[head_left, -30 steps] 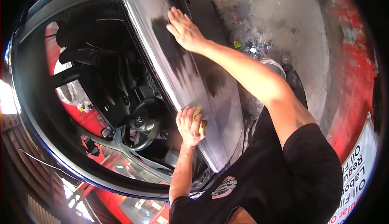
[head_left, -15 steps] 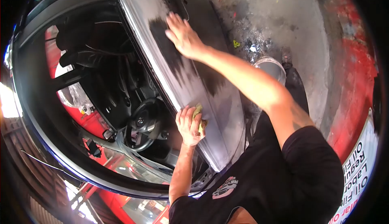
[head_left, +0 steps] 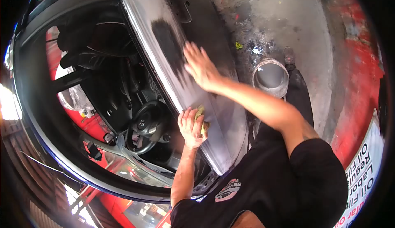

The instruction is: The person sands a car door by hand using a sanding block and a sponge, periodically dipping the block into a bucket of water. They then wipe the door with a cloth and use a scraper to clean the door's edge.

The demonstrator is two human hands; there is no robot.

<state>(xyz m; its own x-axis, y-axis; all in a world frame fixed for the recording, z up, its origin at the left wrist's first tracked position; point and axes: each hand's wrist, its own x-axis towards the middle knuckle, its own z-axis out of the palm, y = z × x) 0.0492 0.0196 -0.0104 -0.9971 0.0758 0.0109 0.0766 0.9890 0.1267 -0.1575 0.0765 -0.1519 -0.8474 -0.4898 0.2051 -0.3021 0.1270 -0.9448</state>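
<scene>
My left hand (head_left: pixel 192 127) is closed around a crumpled yellow-green sponge or cloth (head_left: pixel 200 113), at the window edge of the car door. Fingers apart, my right hand (head_left: pixel 201 67) lies nearly flat on or just over the door panel (head_left: pixel 222 121). No object shows in it, though its palm side is hidden. Beside its fingertips is a dark patch (head_left: pixel 166 38) ringed by pale, sanded-looking grey. The door handle recess (head_left: pixel 181 7) is farther up the panel.
A round bucket (head_left: pixel 270 77) with greyish liquid stands on the wet floor by my leg. Through the window opening show a steering wheel (head_left: pixel 144 125) and dark seats (head_left: pixel 94 34). A lettered sign (head_left: pixel 364 174) is at the lower right.
My right hand has slid down the panel toward my body, uncovering more of the dark patch. The bucket shows more fully. My left hand has hardly moved.
</scene>
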